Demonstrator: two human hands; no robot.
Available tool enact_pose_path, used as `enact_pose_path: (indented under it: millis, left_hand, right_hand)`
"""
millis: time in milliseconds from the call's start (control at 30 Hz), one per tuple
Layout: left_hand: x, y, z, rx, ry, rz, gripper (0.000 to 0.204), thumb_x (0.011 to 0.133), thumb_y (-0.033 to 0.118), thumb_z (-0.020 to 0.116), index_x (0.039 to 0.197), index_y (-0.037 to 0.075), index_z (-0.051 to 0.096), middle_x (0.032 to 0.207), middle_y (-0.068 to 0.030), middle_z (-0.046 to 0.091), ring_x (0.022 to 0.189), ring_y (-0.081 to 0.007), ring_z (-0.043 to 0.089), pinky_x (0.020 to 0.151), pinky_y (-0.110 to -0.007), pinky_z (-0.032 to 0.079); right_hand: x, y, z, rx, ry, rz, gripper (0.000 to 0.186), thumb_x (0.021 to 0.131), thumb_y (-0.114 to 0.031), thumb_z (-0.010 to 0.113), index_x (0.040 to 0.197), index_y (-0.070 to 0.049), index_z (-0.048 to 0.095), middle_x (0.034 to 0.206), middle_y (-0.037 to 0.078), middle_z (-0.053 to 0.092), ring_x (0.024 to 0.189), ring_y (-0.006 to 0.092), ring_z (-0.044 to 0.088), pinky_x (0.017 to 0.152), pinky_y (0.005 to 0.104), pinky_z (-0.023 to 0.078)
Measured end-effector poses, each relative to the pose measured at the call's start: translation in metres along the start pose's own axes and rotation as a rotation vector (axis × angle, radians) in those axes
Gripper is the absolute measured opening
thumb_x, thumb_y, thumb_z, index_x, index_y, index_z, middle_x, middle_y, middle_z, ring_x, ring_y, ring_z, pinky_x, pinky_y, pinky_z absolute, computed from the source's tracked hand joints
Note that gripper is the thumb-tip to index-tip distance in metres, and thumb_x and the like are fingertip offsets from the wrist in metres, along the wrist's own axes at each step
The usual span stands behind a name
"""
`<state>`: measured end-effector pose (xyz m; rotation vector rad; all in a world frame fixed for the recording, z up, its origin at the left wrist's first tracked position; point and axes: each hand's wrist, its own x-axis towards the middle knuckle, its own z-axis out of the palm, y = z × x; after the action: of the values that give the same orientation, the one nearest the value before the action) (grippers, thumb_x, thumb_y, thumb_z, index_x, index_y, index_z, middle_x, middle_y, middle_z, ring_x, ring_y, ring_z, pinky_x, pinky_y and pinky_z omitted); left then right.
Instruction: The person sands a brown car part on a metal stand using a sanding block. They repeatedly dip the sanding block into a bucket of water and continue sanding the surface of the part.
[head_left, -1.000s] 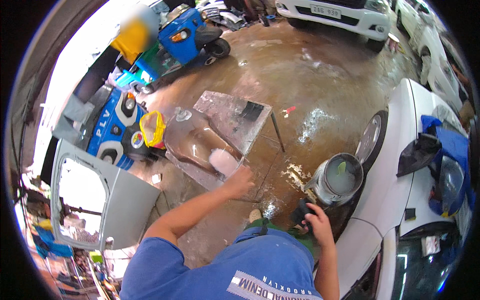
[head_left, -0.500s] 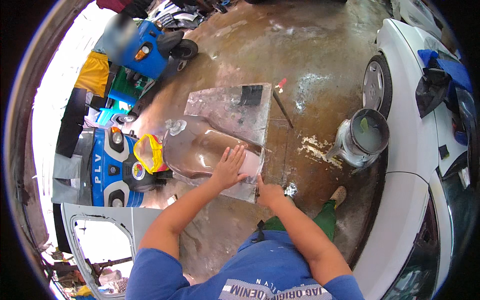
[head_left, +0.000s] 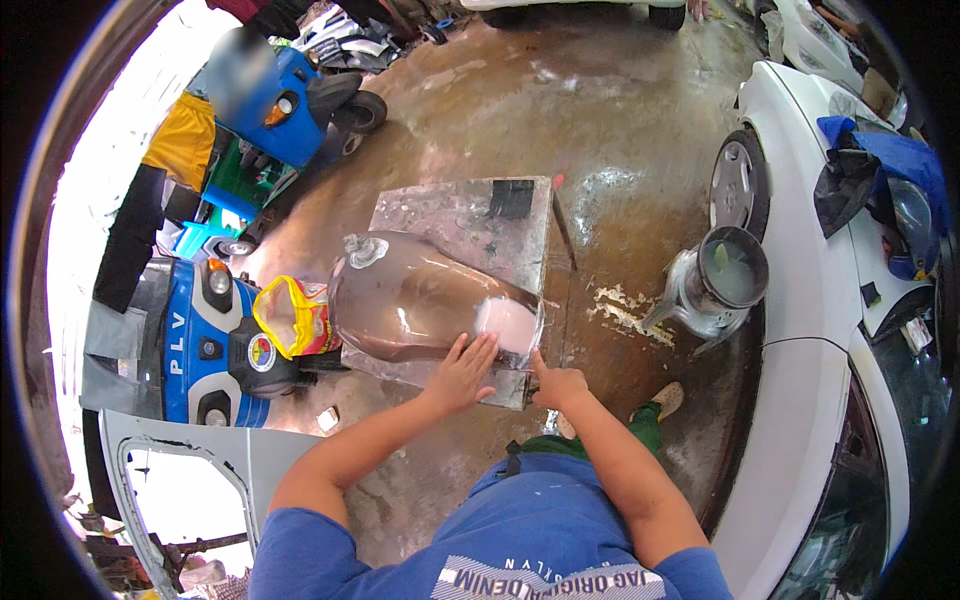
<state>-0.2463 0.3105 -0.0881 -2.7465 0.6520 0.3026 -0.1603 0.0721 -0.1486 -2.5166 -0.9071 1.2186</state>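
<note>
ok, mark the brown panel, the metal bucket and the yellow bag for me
brown panel [head_left: 410,300], head view, middle of its glossy curved face
metal bucket [head_left: 722,282], head view, on its open top and rim
yellow bag [head_left: 290,318], head view, on its upper side

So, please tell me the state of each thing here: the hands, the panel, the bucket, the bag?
Left hand: open, flat on the brown panel.
Right hand: forefinger out, at the panel's edge.
Brown panel: lying on the metal stand.
Metal bucket: upright, uncovered.
Yellow bag: open.

the white car [head_left: 830,420] runs off the right edge; the desk's [head_left: 470,215] near edge hides behind the hands [head_left: 460,372].
</note>
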Motion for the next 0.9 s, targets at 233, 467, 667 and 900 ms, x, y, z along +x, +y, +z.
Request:
enact_pose_path:
  millis: [233, 467, 667, 900]
  left_hand:
    - [-0.010, 0.026, -0.012, -0.025, -0.073, -0.074, 0.083, 0.100, 0.055, 0.062, 0.158, -0.003, 0.046, 0.171, -0.0205, 0.035, 0.162, -0.0355, 0.025, 0.132, -0.056, 0.016]
    - [0.028, 0.076, -0.051, -1.038, 0.013, -0.284, 0.059, 0.109, 0.044, 0.056, 0.150, 0.002, 0.056, 0.150, -0.0215, 0.059, 0.140, -0.0383, 0.055, 0.119, -0.052, 0.042]
    - [0.083, 0.138, -0.065, -2.444, 0.040, -0.346, 0.057, 0.116, 0.052, 0.039, 0.149, 0.009, 0.055, 0.141, -0.0088, 0.066, 0.127, -0.0227, 0.064, 0.108, -0.041, 0.053]
    - [0.092, 0.152, -0.082, -2.566, 0.082, -0.235, 0.047, 0.108, 0.034, 0.067, 0.147, 0.012, 0.054, 0.132, -0.0042, 0.067, 0.115, -0.0167, 0.069, 0.091, -0.033, 0.060]
  right_hand:
    - [-0.024, 0.008, -0.010, 0.130, 0.031, 0.086, 0.103, 0.090, -0.040, 0.071, 0.173, -0.014, 0.014, 0.131, 0.022, 0.074, 0.116, 0.0394, 0.074, 0.101, 0.0509, 0.057]
    - [-0.132, 0.038, -0.029, 0.797, 0.547, 0.103, 0.062, 0.094, -0.039, 0.074, 0.139, 0.000, 0.058, 0.131, 0.024, 0.071, 0.121, 0.0427, 0.069, 0.104, 0.0478, 0.053]
    - [-0.181, 0.028, -0.029, 0.315, 1.105, -0.173, 0.055, 0.085, -0.020, 0.087, 0.130, -0.001, 0.064, 0.151, 0.023, 0.059, 0.129, 0.0428, 0.063, 0.107, 0.0488, 0.051]
    - [-0.209, 0.024, -0.048, 0.184, 0.999, -0.206, 0.054, 0.081, -0.022, 0.090, 0.128, -0.004, 0.071, 0.160, 0.026, 0.048, 0.131, 0.0457, 0.061, 0.104, 0.0494, 0.054]
